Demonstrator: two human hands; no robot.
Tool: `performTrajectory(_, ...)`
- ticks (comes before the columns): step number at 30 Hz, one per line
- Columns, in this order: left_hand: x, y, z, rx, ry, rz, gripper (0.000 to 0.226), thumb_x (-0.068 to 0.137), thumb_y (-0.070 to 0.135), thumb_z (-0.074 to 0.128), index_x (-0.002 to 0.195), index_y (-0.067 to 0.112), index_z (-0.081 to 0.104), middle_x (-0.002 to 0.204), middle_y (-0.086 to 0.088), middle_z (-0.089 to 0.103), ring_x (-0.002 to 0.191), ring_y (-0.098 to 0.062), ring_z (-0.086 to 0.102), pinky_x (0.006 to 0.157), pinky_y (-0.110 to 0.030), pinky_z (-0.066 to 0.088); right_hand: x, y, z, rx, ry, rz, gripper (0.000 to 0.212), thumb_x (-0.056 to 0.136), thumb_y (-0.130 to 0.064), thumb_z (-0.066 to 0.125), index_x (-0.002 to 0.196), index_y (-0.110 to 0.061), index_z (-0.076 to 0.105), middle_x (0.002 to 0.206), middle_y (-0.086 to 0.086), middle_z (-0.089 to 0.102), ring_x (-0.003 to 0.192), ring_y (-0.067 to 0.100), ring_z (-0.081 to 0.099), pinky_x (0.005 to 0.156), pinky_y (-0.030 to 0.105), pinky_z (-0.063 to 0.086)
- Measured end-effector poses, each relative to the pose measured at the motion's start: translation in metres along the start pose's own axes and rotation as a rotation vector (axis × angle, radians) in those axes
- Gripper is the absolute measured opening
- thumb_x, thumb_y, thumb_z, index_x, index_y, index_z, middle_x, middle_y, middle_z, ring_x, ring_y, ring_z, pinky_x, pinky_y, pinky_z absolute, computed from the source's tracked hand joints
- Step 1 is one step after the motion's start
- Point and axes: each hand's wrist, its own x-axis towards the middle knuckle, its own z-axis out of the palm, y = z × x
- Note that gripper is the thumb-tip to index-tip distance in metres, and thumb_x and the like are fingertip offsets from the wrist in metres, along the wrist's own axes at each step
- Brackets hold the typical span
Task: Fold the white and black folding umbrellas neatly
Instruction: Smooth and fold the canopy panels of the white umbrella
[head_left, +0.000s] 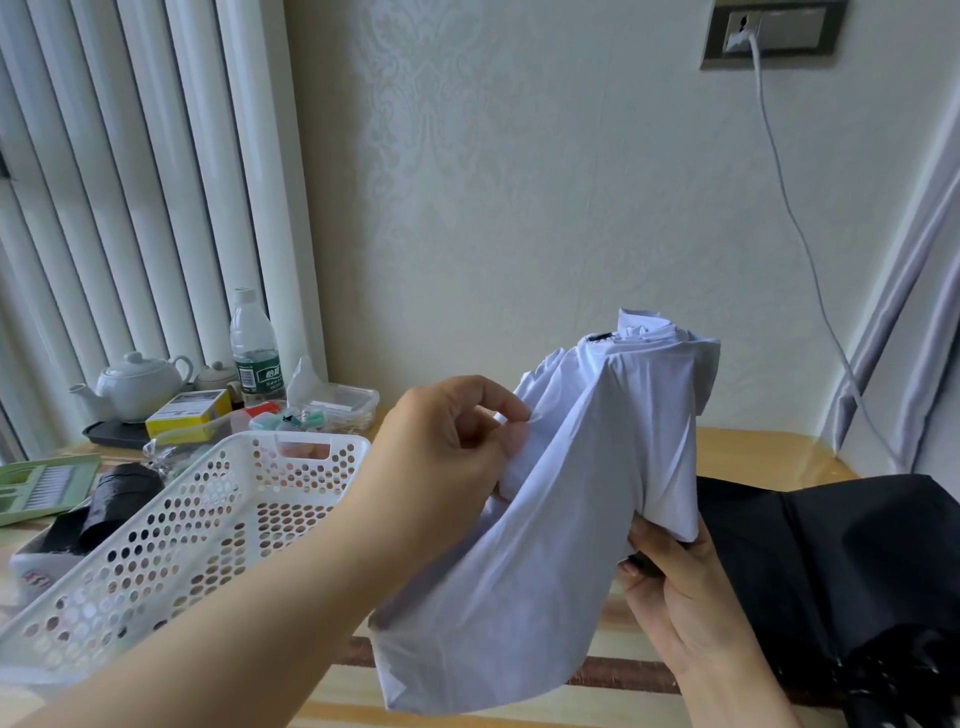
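Note:
I hold the white folding umbrella (597, 467) upright over the table, its loose canopy hanging down in folds. My left hand (457, 447) pinches a fold of the white fabric on the umbrella's left side. Lower down, my right hand (675, 582) grips the umbrella's dark handle under the cloth; most of the handle is hidden. The black umbrella (841, 561) lies unfolded on the table at the right, behind my right hand, with rib tips showing at the bottom right.
A white perforated basket (171, 540) sits at the left on the wooden table (753, 447). Behind it are a teapot (135, 384), a water bottle (254, 348), a yellow box (187, 413), a clear container (343, 405) and a black roll (122, 493). A cable (795, 218) hangs down the wall.

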Motion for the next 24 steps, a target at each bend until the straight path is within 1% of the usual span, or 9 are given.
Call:
performTrajectory(2, -0.003, 0.003, 0.0, -0.085, -0.027, -0.017, 0.012, 0.092, 0.008, 0.056, 0.085, 0.013, 0.065, 0.048, -0.002, 0.061, 0.036, -0.006, 0.05, 0.042, -0.015, 0.042, -0.001, 0.0, 0.002, 0.025, 0.017, -0.009, 0.079, 0.017, -0.023, 0.098, 0.086, -0.009, 0.062, 0.061, 0.002, 0.064, 0.047, 0.009, 0.059, 0.039, 0.019, 0.046)
performTrajectory(5, -0.008, 0.003, 0.0, -0.109, -0.051, 0.013, 0.018, 0.094, 0.008, 0.051, 0.091, 0.018, 0.066, 0.041, 0.003, 0.055, 0.033, -0.004, 0.046, 0.041, -0.011, 0.037, 0.0, 0.002, 0.002, 0.043, 0.042, -0.012, 0.085, 0.017, -0.023, 0.099, 0.091, -0.007, 0.058, 0.063, 0.002, 0.065, 0.047, 0.008, 0.059, 0.039, 0.018, 0.045)
performTrajectory(9, -0.009, 0.004, -0.005, -0.211, -0.132, -0.042, 0.023, 0.094, 0.01, 0.051, 0.097, 0.027, 0.066, 0.044, 0.001, 0.057, 0.035, -0.009, 0.046, 0.041, -0.015, 0.039, -0.001, 0.001, 0.001, 0.046, 0.03, -0.003, 0.071, 0.016, -0.023, 0.099, 0.078, -0.01, 0.066, 0.06, 0.001, 0.064, 0.045, 0.008, 0.056, 0.039, 0.018, 0.043)
performTrajectory(12, -0.005, 0.002, -0.011, -0.305, -0.222, -0.133, 0.028, 0.091, 0.003, 0.057, 0.105, 0.027, 0.06, 0.046, -0.004, 0.058, 0.036, -0.014, 0.049, 0.04, -0.019, 0.041, -0.001, 0.002, 0.001, 0.031, -0.003, 0.006, 0.077, 0.017, -0.022, 0.099, 0.085, -0.008, 0.066, 0.064, 0.004, 0.067, 0.049, 0.011, 0.061, 0.041, 0.02, 0.047)
performTrajectory(15, 0.004, -0.005, -0.012, -0.069, -0.23, -0.104, 0.021, 0.08, 0.023, 0.068, 0.097, 0.029, 0.056, 0.054, -0.007, 0.059, 0.047, -0.015, 0.046, 0.05, -0.022, 0.039, 0.0, 0.004, 0.0, -0.089, -0.032, 0.02, 0.081, 0.025, -0.028, 0.099, 0.097, -0.01, 0.067, 0.078, 0.007, 0.071, 0.063, 0.014, 0.067, 0.049, 0.022, 0.051)
performTrajectory(17, 0.009, -0.007, -0.009, 0.098, -0.218, -0.063, 0.02, 0.076, 0.037, 0.068, 0.086, 0.027, 0.055, 0.052, 0.003, 0.057, 0.051, -0.012, 0.038, 0.051, -0.02, 0.035, 0.001, 0.006, 0.001, -0.187, -0.064, 0.041, 0.073, 0.031, -0.034, 0.097, 0.099, -0.021, 0.073, 0.089, 0.006, 0.07, 0.077, 0.02, 0.066, 0.059, 0.025, 0.052)
performTrajectory(19, 0.011, -0.007, -0.006, 0.138, -0.14, -0.044, 0.016, 0.079, 0.031, 0.069, 0.081, 0.025, 0.055, 0.05, 0.009, 0.056, 0.049, -0.011, 0.036, 0.049, -0.018, 0.034, 0.001, 0.008, 0.001, -0.249, -0.088, 0.058, 0.071, 0.034, -0.038, 0.096, 0.1, -0.028, 0.073, 0.091, 0.005, 0.068, 0.079, 0.021, 0.059, 0.061, 0.027, 0.047)
performTrajectory(22, 0.011, -0.011, -0.006, 0.133, -0.106, -0.012, 0.007, 0.086, 0.022, 0.062, 0.085, 0.017, 0.058, 0.05, -0.002, 0.054, 0.047, -0.013, 0.038, 0.049, -0.021, 0.033, 0.002, 0.007, -0.003, -0.247, -0.103, 0.065, 0.072, 0.034, -0.038, 0.096, 0.1, -0.026, 0.073, 0.09, 0.007, 0.066, 0.078, 0.022, 0.056, 0.06, 0.029, 0.044)
performTrajectory(24, 0.011, -0.016, -0.008, 0.093, -0.179, -0.029, 0.023, 0.086, 0.027, 0.059, 0.083, 0.004, 0.058, 0.059, -0.02, 0.055, 0.05, -0.013, 0.042, 0.052, -0.023, 0.034, 0.002, 0.006, -0.005, -0.242, -0.11, 0.058, 0.072, 0.033, -0.038, 0.097, 0.1, -0.026, 0.073, 0.091, 0.009, 0.066, 0.079, 0.024, 0.057, 0.061, 0.032, 0.043)
